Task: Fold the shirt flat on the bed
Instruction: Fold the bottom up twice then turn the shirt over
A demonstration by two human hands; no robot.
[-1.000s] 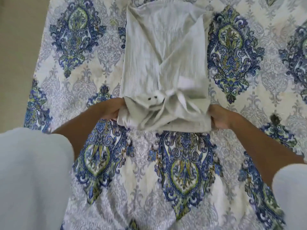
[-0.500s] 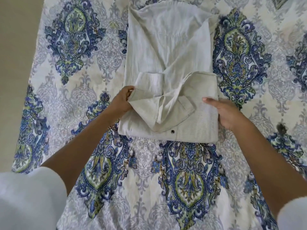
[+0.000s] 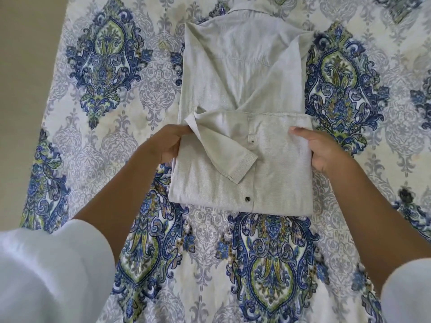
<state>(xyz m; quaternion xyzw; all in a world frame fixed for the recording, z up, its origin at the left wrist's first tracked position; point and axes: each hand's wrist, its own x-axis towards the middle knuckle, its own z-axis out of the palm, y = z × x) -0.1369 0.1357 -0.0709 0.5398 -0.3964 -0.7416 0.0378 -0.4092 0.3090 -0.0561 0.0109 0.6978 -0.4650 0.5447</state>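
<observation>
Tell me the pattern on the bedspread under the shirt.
Blue, green and grey damask medallions on a white bedspread, seen in the head view.

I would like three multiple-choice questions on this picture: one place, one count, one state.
1. Where does the shirt lie?
A. on a patterned bedspread
B. on a wooden chair
C. in a basket

2. How many dark buttons show on its folded part?
A. none
B. two
C. six

3. How is its lower part?
A. rolled into a ball
B. hanging free
C. folded up over the body

Answers: 1 A, a blue-green pattern surrounds it; 2 B, both sit along the placket; 3 C, the left hand and right hand hold the folded-up part's sides.
</observation>
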